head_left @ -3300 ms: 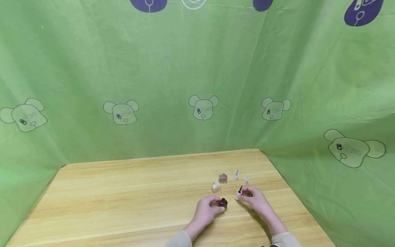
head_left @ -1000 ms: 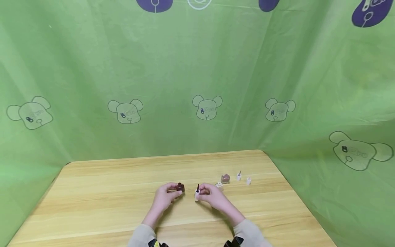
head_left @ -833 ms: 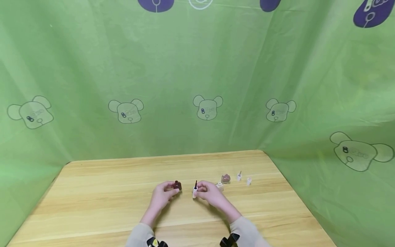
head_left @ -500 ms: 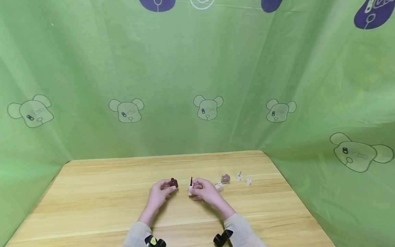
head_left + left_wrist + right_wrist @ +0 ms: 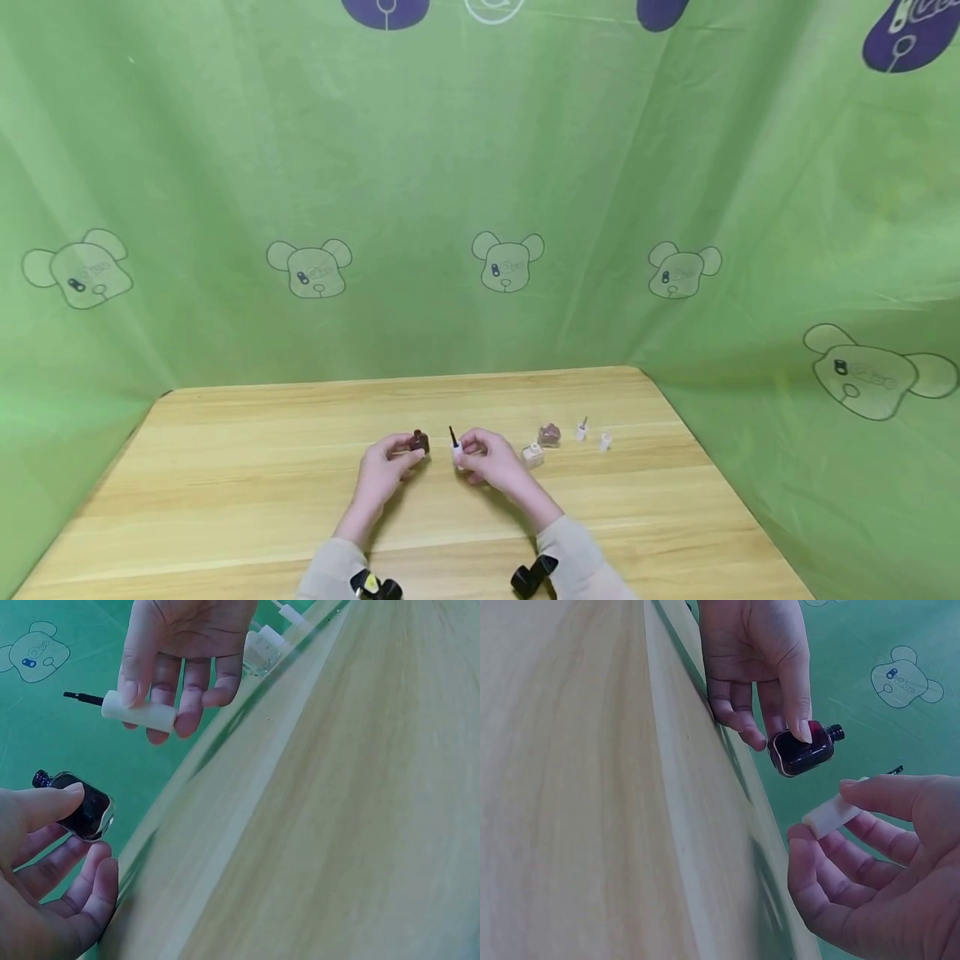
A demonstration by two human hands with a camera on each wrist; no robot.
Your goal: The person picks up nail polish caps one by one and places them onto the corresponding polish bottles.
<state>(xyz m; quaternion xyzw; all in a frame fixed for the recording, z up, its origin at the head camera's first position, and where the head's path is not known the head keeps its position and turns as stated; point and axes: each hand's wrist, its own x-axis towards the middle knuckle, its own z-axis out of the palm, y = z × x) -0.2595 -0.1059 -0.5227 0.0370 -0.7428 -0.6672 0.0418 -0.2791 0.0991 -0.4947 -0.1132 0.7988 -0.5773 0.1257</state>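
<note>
My left hand (image 5: pixel 381 471) pinches a small dark red nail polish bottle (image 5: pixel 801 751) between thumb and fingers; its threaded neck is uncapped. Facing it across a small gap, my right hand (image 5: pixel 491 460) pinches a white nail polish cap (image 5: pixel 139 712). The cap's dark brush (image 5: pixel 82 698) sticks out upward, leaning slightly toward the bottle in the head view. Brush and bottle are apart. In the wrist views both items appear held above the wooden table.
Right of my hands stand an open pale bottle (image 5: pixel 533 455) and an open mauve bottle (image 5: pixel 550 435). Beyond them, two white caps stand brush-up: one cap (image 5: pixel 581 432) and another cap (image 5: pixel 605 442). A green curtain (image 5: pixel 405 333) surrounds the wooden table (image 5: pixel 247 500).
Both hands have come left from beside the other bottles, carrying the dark bottle and the brush cap. Lately the gap between them has narrowed, and the brush has tilted slightly left.
</note>
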